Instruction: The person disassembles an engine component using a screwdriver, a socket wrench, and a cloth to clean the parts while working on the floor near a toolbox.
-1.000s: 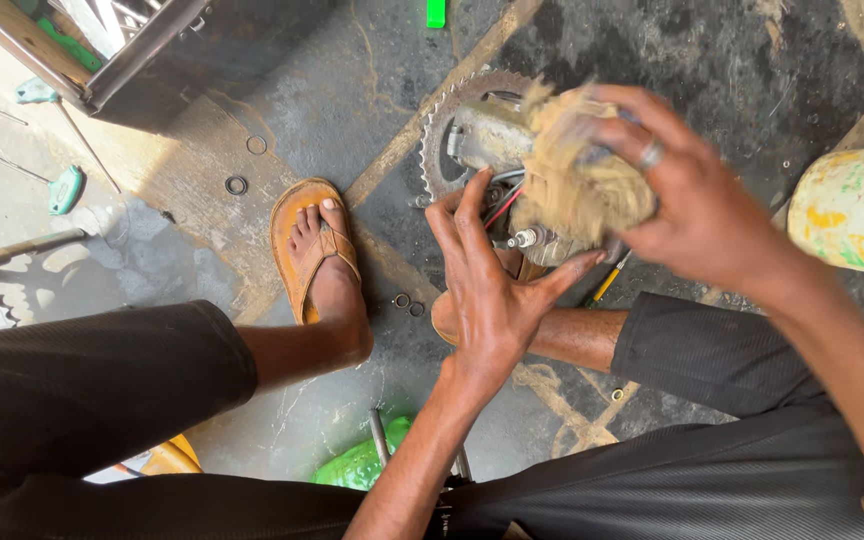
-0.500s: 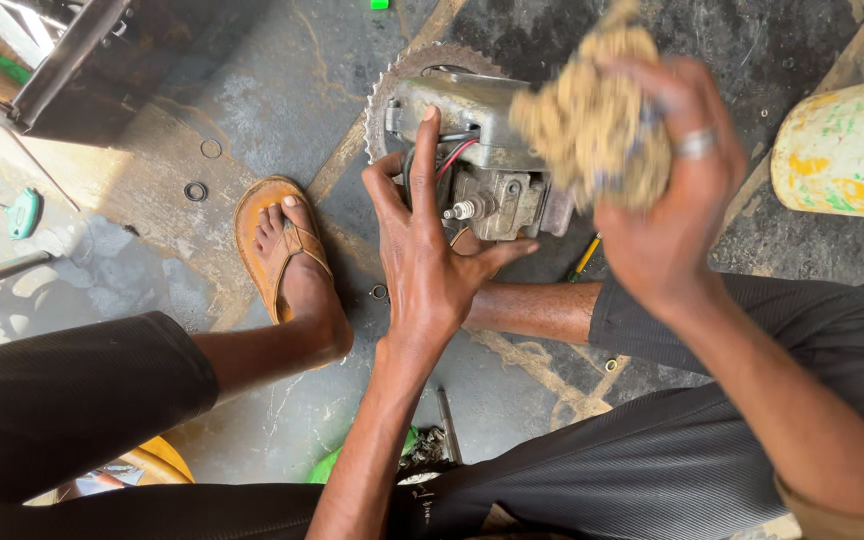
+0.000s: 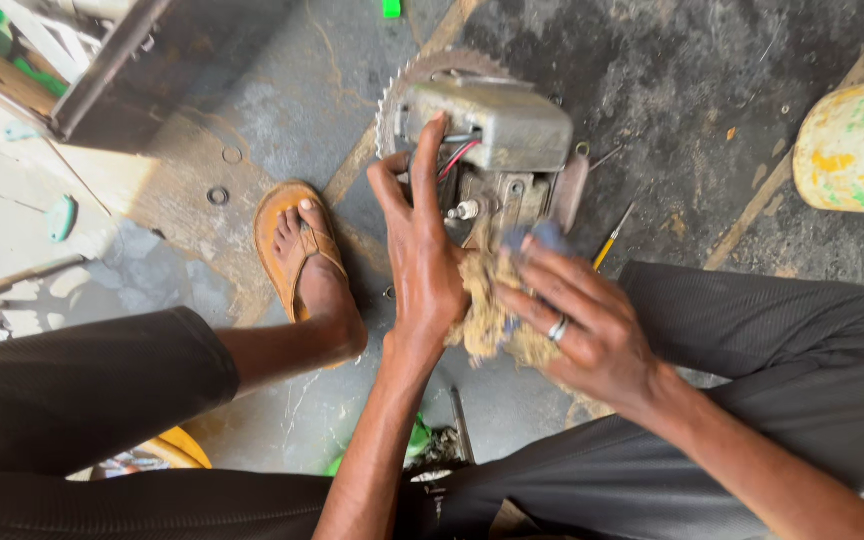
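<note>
Engine [image 3: 497,150], a small grey motor block with a toothed sprocket [image 3: 399,85] on its left side, stands on the stained concrete floor [image 3: 672,90] in the far middle of the scene, between the person's knees. Black trouser legs fill the near part of the view, one across the left [image 3: 82,390] and one across the right [image 3: 782,330]. A dark metal frame [image 3: 122,60] lies at the far left, and a yellow, paint-smeared drum [image 3: 857,145] stands at the far right edge.

Next in size, the left hand [image 3: 422,250] reaches up from the near middle; its fingers are spread fairly wide and laid against the engine's left face, the forefinger tip touching the grey casing beside the red and black wires [image 3: 460,152]. The right hand [image 3: 582,320], wearing a ring, has its fingers curled around a wad of tan cotton waste [image 3: 487,310] and presses it against the near underside of the engine, right beside the left hand's palm.

A bare foot in an orange flip-flop [image 3: 297,250] rests on the floor left of the engine. Just under the wires a spark plug [image 3: 464,211] sticks out to the left. A thin screwdriver with a yellow handle [image 3: 607,245] lies on the floor right of the engine, near the right knee. A small metal washer [image 3: 218,196] lies left of the sandal.
</note>
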